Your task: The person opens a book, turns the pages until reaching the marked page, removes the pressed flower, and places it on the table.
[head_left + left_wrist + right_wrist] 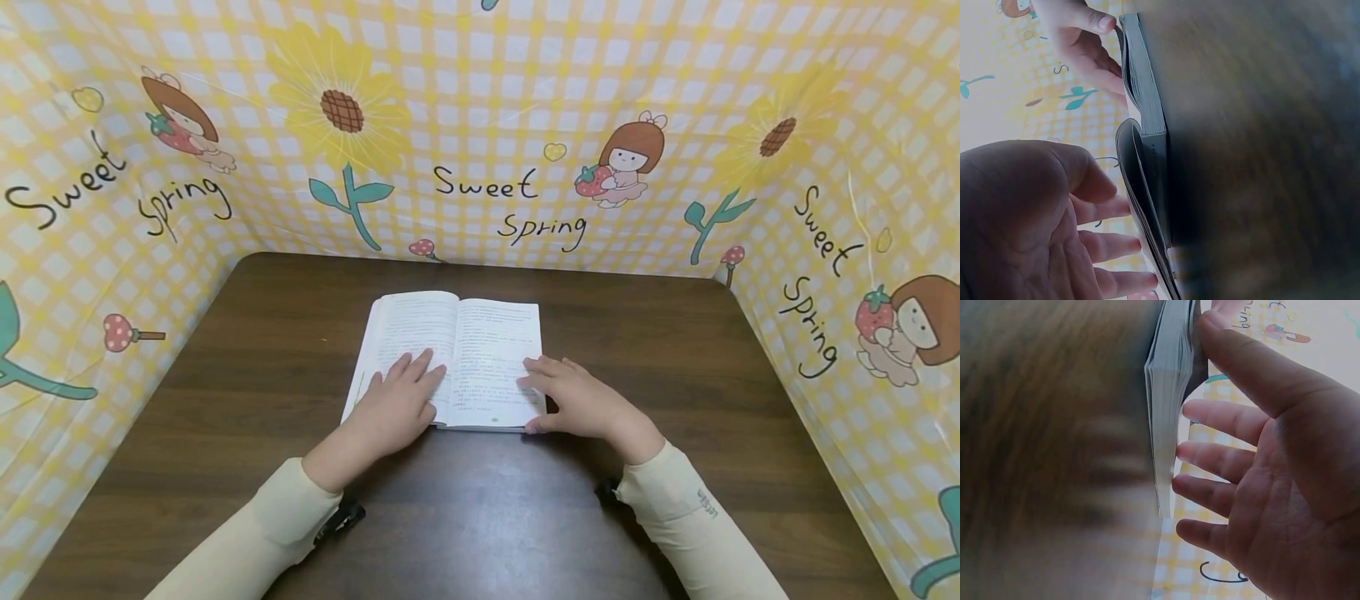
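An open book with printed pages lies face up on the brown table. My left hand rests on the left page, its fingers spread and fairly straight. In the left wrist view, that hand's fingertips touch the page, and the left-hand pages bow up near the spine. On the right page's outer edge is my right hand, fingers extended over the paper. Its thumb touches the lower right corner in the right wrist view, where the top paper lifts slightly from the thick page block.
The dark wooden table spreads around the book. Yellow checked cloth with flowers and cartoon figures stands along its back and both sides. A black strap or device shows beneath the left sleeve cuff, another beneath the right.
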Available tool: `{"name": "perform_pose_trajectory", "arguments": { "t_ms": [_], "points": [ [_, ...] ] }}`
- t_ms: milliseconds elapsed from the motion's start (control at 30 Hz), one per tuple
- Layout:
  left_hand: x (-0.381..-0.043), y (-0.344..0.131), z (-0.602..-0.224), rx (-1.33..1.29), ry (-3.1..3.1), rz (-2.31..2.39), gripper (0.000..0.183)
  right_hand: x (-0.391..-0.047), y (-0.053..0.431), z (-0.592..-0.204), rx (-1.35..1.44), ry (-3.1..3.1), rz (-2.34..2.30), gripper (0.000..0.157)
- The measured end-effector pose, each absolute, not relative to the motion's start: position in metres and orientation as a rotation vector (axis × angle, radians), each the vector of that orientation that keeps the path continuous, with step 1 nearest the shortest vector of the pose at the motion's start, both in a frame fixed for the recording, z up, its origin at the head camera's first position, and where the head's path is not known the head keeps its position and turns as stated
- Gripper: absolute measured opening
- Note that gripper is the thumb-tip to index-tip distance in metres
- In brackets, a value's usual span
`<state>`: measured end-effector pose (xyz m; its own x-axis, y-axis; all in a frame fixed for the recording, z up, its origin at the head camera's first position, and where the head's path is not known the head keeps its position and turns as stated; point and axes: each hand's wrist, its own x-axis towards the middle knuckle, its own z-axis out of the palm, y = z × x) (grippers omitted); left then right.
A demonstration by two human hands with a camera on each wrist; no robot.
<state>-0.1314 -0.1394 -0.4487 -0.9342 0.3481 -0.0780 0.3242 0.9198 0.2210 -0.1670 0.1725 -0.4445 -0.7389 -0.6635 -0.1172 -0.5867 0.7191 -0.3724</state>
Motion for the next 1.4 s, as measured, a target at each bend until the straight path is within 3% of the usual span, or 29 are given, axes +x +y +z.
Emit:
{"name": "perform_pose_trajectory", "arguments": {
  "t_ms": [433,933,1400],
  "points": [
    [-0.133,-0.14,-0.45,0.491,2.923,0.347,0.063,-0.168,0.176,-0.437,-1.428,2.68,-0.259,0.009],
    [-0.133,-0.137,-0.448,0.594,2.963,0.394,0.063,-0.174,0.178,-0.437,-1.438,2.702,-0.375,0.015],
    [-0.124,-0.125,-0.449,0.64,2.943,0.376,0.071,-0.17,0.175,-0.43,-1.51,2.945,-0.448,0.008]
  ]
}}
